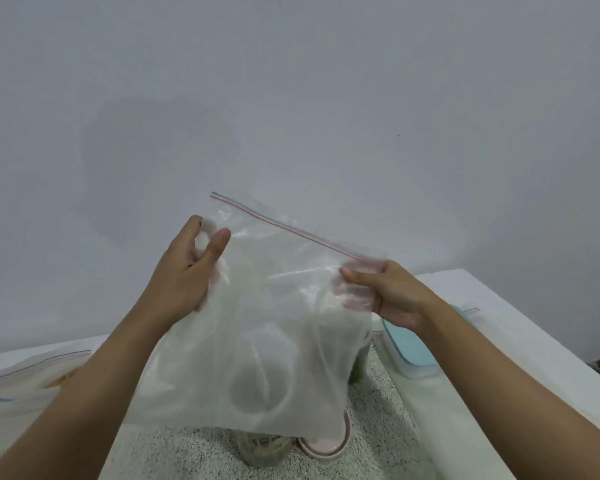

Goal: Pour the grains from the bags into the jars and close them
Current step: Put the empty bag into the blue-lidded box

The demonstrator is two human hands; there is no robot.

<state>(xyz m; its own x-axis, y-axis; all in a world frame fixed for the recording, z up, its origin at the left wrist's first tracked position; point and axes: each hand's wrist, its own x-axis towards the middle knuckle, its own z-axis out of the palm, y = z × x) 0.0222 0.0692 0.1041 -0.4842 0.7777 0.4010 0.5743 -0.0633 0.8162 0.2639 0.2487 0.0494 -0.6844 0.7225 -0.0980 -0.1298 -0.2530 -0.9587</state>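
Above the white tabletop, a large clear zip-seal plastic bag is held in the air between two bare hands. Its red-and-blue closure strip slopes from upper left down to lower right. The left hand has its grip clenched on the bag's left edge, thumb and one finger in front of the film and the other fingers behind it. The right hand pinches the upper right corner just below the strip, thumb in front. The film hangs limp and creased; whether grains lie inside cannot be told.

Beneath the bag, a clear round jar stands on a speckled grey-white mat. Its open mouth shows as a dark disc through the plastic. A round pale pink lid lies flat just right of the jar, partly covered by the bag's lower edge.

At right, a pale blue lidded rectangular container rests on the tabletop beside the mat. At left, a second clear zip-seal bag lies flat on the tabletop.
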